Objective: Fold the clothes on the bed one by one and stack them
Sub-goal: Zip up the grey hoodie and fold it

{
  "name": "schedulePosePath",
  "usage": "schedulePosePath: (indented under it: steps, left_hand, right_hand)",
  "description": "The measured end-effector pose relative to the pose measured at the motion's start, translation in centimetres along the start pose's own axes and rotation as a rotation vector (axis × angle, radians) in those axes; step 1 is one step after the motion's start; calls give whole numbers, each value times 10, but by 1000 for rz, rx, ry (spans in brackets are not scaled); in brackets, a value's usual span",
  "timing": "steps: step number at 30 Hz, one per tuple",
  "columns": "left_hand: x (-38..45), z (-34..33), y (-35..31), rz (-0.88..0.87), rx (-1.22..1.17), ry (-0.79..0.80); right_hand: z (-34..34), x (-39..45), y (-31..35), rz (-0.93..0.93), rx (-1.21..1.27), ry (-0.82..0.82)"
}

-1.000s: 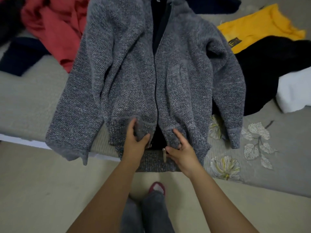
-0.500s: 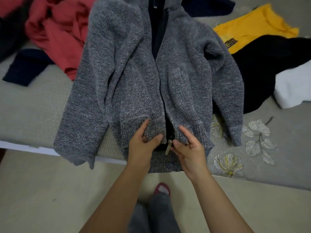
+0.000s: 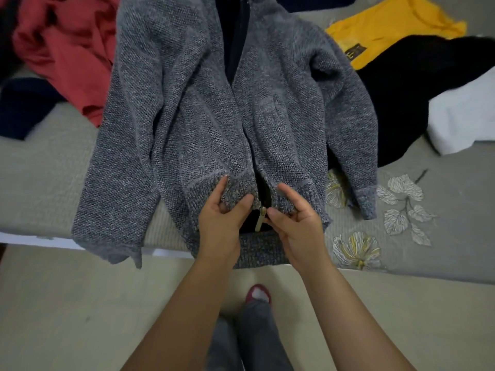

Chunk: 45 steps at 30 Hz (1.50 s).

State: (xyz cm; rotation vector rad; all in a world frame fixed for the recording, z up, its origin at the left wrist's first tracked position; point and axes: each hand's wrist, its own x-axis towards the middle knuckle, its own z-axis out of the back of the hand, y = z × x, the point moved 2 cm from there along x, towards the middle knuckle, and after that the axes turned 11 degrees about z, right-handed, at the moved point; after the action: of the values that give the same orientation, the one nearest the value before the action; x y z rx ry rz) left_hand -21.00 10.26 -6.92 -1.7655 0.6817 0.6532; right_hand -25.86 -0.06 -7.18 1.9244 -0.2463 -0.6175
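Note:
A grey knitted zip jacket point(image 3: 203, 103) lies face up on the bed point(image 3: 40, 170), sleeves spread, its hem hanging over the near edge. My left hand point(image 3: 222, 215) pinches the left front panel at the ribbed hem between thumb and fingers. My right hand point(image 3: 294, 218) holds the right front panel at the hem, thumb beside the pale zipper pull point(image 3: 260, 218). The zip is open at the bottom, showing dark lining.
A red garment point(image 3: 69, 52) and a navy one point(image 3: 24, 108) lie at the left. To the right are a yellow garment point(image 3: 385, 30), a black one point(image 3: 417, 84) and a white one point(image 3: 466, 116). Beige floor and my feet point(image 3: 257, 293) are below.
Both hands have drawn the two hem edges closer together around the zipper pull. The view has shifted slightly; the jacket lies as before.

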Motion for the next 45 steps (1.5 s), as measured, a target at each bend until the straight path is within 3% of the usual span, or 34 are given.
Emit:
schedulePosePath:
  steps: [14, 27, 30, 35, 37, 40, 45]
  left_hand:
    - [-8, -3, 12, -172, 216, -83]
    - [-3, 0, 19, -71, 360, -102]
    - [-3, 2, 18, -26, 282, -117]
    - [-1, 7, 18, 14, 186, -110]
    - [0, 7, 20, 27, 198, -112]
    - [2, 8, 22, 67, 227, -115]
    - [1, 8, 18, 140, 211, -63]
  right_hand:
    - [0, 3, -1, 8, -16, -113]
    - [0, 9, -3, -19, -55, -153]
    - [3, 10, -9, -27, -131, -114]
    - [15, -3, -13, -110, -291, 135]
    - [20, -9, -8, -38, -529, 219]
    - [20, -14, -11, 221, -928, 294]
    - [16, -17, -20, 603, -1168, 243]
